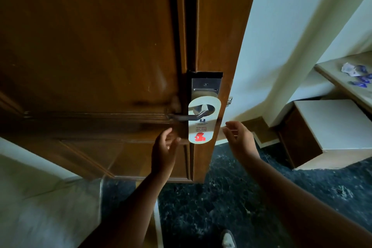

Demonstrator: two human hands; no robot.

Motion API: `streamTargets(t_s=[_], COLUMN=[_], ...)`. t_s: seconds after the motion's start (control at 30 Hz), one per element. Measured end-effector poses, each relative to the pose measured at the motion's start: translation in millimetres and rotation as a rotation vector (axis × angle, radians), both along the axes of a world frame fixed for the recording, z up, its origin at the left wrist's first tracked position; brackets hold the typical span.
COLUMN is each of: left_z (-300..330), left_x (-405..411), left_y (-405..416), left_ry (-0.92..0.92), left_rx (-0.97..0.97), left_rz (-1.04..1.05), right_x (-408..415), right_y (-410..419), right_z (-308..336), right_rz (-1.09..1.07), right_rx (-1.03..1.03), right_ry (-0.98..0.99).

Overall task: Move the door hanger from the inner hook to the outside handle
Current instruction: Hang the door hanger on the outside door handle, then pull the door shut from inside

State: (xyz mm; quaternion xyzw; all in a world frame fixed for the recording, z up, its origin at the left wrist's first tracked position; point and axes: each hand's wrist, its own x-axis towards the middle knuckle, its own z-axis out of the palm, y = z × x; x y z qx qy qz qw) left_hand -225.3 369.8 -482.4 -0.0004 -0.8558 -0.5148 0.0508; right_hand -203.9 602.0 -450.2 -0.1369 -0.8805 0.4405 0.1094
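Observation:
A cream door hanger with red "do not disturb" print hangs by its cut-out on the metal lever handle of the brown wooden door. The handle sits under a steel card-lock plate. My left hand is just below and left of the hanger, fingers apart, holding nothing. My right hand is to the hanger's right, past the door edge, fingers apart and empty. Neither hand touches the hanger.
The door stands ajar, its edge at the right. Beyond it are a white wall, a white-topped wooden cabinet and a counter with blue-and-white packets. The floor is dark marble. A shoe tip shows at the bottom.

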Motion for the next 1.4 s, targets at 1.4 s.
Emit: streamTargets(t_s=[1.4], left_z=[116.5], left_x=[28.5], left_y=[13.0], left_ry=[0.321], left_rx=[-0.573], left_rz=[-0.405], right_x=[-43.5], right_y=[-78.0], right_z=[275.6], right_rz=[0.19], right_rx=[1.653], right_ry=[0.879])
